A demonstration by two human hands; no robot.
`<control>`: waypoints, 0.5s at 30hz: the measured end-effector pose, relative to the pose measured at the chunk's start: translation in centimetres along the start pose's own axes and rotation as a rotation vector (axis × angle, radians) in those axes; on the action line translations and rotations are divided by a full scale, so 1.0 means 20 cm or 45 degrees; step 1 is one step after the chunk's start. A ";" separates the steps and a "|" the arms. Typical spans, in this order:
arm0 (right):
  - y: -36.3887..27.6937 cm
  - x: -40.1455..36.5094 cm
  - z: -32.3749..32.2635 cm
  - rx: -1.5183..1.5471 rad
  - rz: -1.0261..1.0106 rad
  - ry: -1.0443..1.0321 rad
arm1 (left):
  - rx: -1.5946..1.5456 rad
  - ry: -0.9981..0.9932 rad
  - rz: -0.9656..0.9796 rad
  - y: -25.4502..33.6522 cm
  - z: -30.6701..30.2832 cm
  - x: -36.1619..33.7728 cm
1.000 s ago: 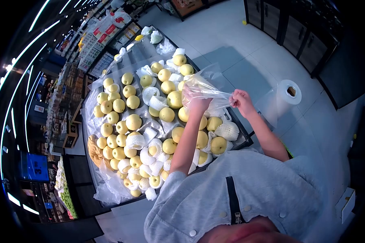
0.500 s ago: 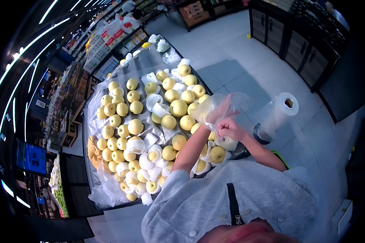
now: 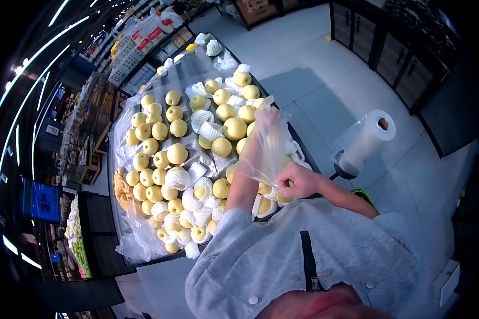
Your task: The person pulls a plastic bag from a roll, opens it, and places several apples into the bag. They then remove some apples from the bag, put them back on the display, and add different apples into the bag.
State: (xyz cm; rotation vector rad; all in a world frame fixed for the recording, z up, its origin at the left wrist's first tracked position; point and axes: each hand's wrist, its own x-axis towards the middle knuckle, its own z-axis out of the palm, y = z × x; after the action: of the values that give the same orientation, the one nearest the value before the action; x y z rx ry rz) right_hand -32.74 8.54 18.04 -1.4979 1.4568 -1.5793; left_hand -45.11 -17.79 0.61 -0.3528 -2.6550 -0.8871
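A clear plastic bag is stretched between my two hands above the pears. My left hand is inside the bag at its upper end, and its fingers are blurred behind the plastic. The bag's lower edge is pinched in my right hand, which is closed near my chest. Under and beside my left forearm lie yellow pears, some bare and some in white foam nets, on the display table.
A roll of plastic bags stands on a holder to the right. Dark cabinets are at the upper right. Crumpled plastic and a tan cloth-like item lie at the display's left edge. Stocked shelves are at the upper left.
My left hand has moved up and left inside the bag, away from my right hand. My right hand has come slightly down. The bag is now drawn out long between them.
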 end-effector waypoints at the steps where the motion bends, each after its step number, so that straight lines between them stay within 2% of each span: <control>1: -0.01 0.01 0.01 -0.080 -0.003 -0.013 | -0.310 0.000 -0.137 0.03 -0.05 0.07; 3: -0.03 0.01 0.02 -0.237 -0.007 -0.040 | -0.935 0.009 -0.412 0.16 -0.16 0.16; 6: -0.02 0.00 -0.03 -0.478 0.054 0.046 | -0.401 0.083 -0.077 0.34 -0.36 0.16; 7: 0.00 -0.02 -0.06 -0.579 0.067 0.077 | -0.190 0.206 -0.105 0.31 -0.36 0.15; 9: 0.06 -0.07 -0.13 -0.530 0.095 0.290 | 0.240 0.457 -0.158 0.21 -0.36 0.18; 11: 0.18 -0.14 -0.22 -0.508 0.185 0.733 | 0.681 0.702 -0.214 0.12 -0.37 0.24; 12: 0.23 -0.16 -0.23 -0.377 0.213 0.942 | 0.905 0.813 -0.245 0.08 -0.38 0.24; 13: 0.28 -0.17 -0.25 -0.244 0.241 1.151 | 0.527 0.793 -0.344 0.08 -0.41 0.25; 14: 0.31 -0.17 -0.26 -0.112 0.265 1.359 | 0.425 0.785 -0.246 0.09 -0.44 0.26; 15: 0.27 -0.16 -0.23 -0.208 0.200 1.321 | 0.323 0.780 -0.146 0.10 -0.48 0.28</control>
State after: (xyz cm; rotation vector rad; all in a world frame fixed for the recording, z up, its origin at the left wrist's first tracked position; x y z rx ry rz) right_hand -37.77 11.43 12.90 -0.5431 2.1891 -2.3078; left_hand -47.40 -21.38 11.12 0.1220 -2.1842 -0.5583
